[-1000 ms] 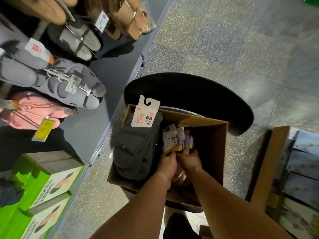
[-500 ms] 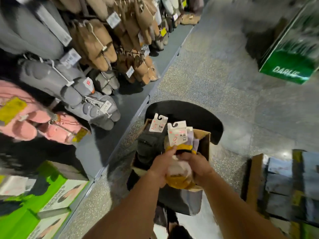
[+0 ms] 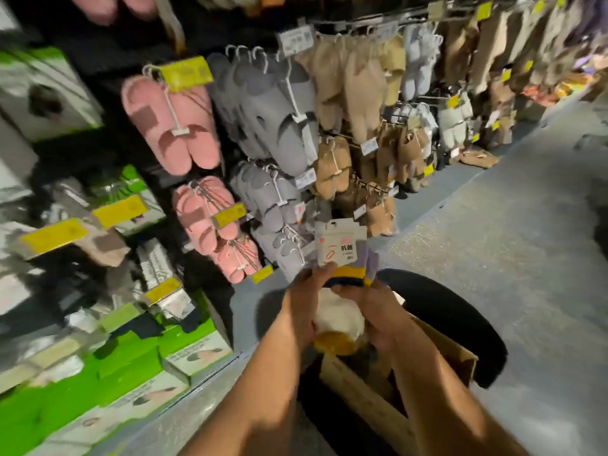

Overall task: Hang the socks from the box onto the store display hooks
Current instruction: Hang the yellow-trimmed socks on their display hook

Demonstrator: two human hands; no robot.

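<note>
**Mia:** What are the two hands holding?

**Ben:** A bunch of socks [image 3: 339, 311]. They are looking soft and puffy. They are mostly cream, with a yellow toe at the bottom and a yellow and dark blue band near the top. A bit of light purple is peeking out behind.

**Mia:** What is that flat white thing on top?

**Ben:** A stiff card tag [image 3: 340, 243]. It is standing up above the socks, with red marks and small dark print on it.

**Mia:** How are the hands sitting?

**Ben:** The left hand [image 3: 304, 304] is curling round the left side of the socks, with its thumb pressing on the band. The right hand [image 3: 375, 311] is curling round the right side. Both arms are reaching forward, close together.

**Mia:** Where are the socks?

**Ben:** Up in the air, just above the brown cardboard box [image 3: 368, 390]. The box is sitting on a round black stool [image 3: 460, 324]. The floor [image 3: 526, 225] is looking grey and speckled.

**Mia:** And the wall?

**Ben:** Fuzzy slippers are hanging on thin wire hooks. There are pink slippers [image 3: 171, 126], grey slippers [image 3: 273, 110] and tan slippers [image 3: 348, 90]. Yellow price tags [image 3: 186, 74] are sticking out. Lower left, shiny green and white boxes [image 3: 194, 355] are piling up, but they are blurry.
</note>
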